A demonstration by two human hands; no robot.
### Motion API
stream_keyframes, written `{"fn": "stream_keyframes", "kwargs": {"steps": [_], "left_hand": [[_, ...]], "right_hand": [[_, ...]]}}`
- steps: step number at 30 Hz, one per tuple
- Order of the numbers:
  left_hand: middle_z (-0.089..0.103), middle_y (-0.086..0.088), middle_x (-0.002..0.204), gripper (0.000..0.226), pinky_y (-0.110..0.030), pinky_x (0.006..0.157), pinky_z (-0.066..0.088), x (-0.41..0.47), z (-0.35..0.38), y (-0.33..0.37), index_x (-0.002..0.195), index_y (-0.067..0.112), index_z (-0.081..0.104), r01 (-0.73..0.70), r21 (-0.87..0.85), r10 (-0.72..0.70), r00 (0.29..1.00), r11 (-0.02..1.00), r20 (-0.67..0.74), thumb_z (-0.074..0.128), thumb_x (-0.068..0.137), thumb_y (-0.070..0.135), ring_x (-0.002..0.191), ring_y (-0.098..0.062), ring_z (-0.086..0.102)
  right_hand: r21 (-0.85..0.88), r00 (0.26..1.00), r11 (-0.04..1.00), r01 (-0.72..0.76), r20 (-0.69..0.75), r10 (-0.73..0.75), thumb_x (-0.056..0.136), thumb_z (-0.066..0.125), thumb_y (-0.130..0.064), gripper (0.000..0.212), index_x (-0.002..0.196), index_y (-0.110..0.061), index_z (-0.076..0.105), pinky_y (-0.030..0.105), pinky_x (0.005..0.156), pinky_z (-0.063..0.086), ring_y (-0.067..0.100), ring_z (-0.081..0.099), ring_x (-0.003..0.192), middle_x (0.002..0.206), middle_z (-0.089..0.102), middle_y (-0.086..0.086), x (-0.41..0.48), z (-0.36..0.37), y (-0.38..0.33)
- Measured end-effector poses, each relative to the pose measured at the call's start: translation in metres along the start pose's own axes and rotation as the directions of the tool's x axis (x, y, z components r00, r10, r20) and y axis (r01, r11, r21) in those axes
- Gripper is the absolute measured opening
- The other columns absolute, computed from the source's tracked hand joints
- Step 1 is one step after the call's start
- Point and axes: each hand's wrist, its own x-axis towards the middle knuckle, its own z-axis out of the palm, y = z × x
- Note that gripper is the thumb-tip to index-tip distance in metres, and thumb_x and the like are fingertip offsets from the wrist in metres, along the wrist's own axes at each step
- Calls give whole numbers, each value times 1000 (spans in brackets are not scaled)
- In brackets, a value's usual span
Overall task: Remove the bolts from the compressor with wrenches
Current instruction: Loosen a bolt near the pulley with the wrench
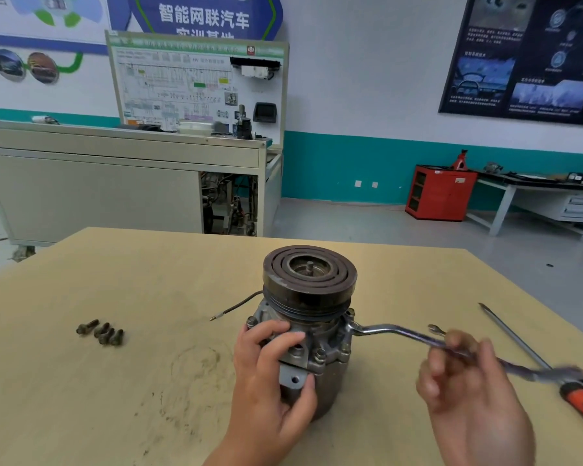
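Right now the grey metal compressor with a dark grooved pulley [320, 331] stands upright on the tan wooden table [115, 398]. The left hand [270, 371] grips its near side, fingers and thumb curled on the housing. To its right, the blurred right hand [468, 391] curls round the bent steel wrench [394, 331], whose ring end sits on a flange bolt [349, 312]. Four dark loose bolts [101, 332] lie well left.

Single head view; looks forward-down, close over table [122, 415]; room wall beyond
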Motion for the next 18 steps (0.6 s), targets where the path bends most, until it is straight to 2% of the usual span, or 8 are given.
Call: {"fn": "stream_keyframes", "kwargs": {"steps": [1,3,4,5,6,8,12,18], "left_hand": [[37,14,127,52,-73,87,38,0,0,0,120,37,43,0,-1,0,1000,1000,3,58,72,25,120,-7,41],[36,14,128,50,-73,87,38,0,-1,0,119,37,45,-8,10,7,1000,1000,16,58,72,25,120,-8,41],[35,14,128,49,-72,87,38,0,-1,0,118,37,46,-8,17,8,1000,1000,23,58,72,25,120,-9,41],[34,14,128,47,-72,87,38,0,0,0,117,37,48,-7,24,6,1000,1000,28,58,73,25,119,-10,41],[34,14,129,45,-72,87,38,0,0,0,116,38,50,-6,31,5,999,1000,33,58,73,26,119,-11,41],[34,13,129,45,-71,86,38,0,-1,-1,116,40,51,-12,49,10,999,999,39,58,73,26,118,-13,42],[36,6,124,41,-69,86,38,1,-2,-2,113,39,58,-53,86,49,998,995,51,59,74,25,117,-17,42],[36,2,121,38,-67,82,42,4,-3,-1,111,35,61,-91,129,85,995,987,55,57,75,23,114,-16,43]], "right_hand": [[98,984,991,-89,164,72,92,50,-35,35,83,-6,69,18,55,49,26,66,61,72,64,22,-7,8,2],[-114,997,993,35,68,-28,98,45,-31,34,109,-4,62,32,69,55,47,63,91,107,58,38,-23,13,-2],[-276,992,959,60,125,-26,87,61,-45,34,101,-15,68,25,57,55,44,66,84,104,63,33,-34,12,1],[-251,977,965,-73,177,120,57,78,-63,44,79,-25,72,15,41,47,39,69,65,89,70,26,-40,15,15],[-338,993,938,-81,58,107,26,84,-70,56,60,-27,70,9,34,37,36,66,50,76,71,21,-49,24,19],[-374,994,922,-103,-78,79,2,83,-65,63,45,-23,64,9,29,33,38,63,43,70,70,22,-57,41,21],[-391,978,898,-200,-129,162,-5,86,-54,61,39,-19,62,26,33,45,45,61,46,74,69,27,-61,43,22],[-533,994,840,-104,-42,97,9,78,-75,61,50,-31,66,13,31,37,31,65,44,71,71,21,-48,44,20]]}}
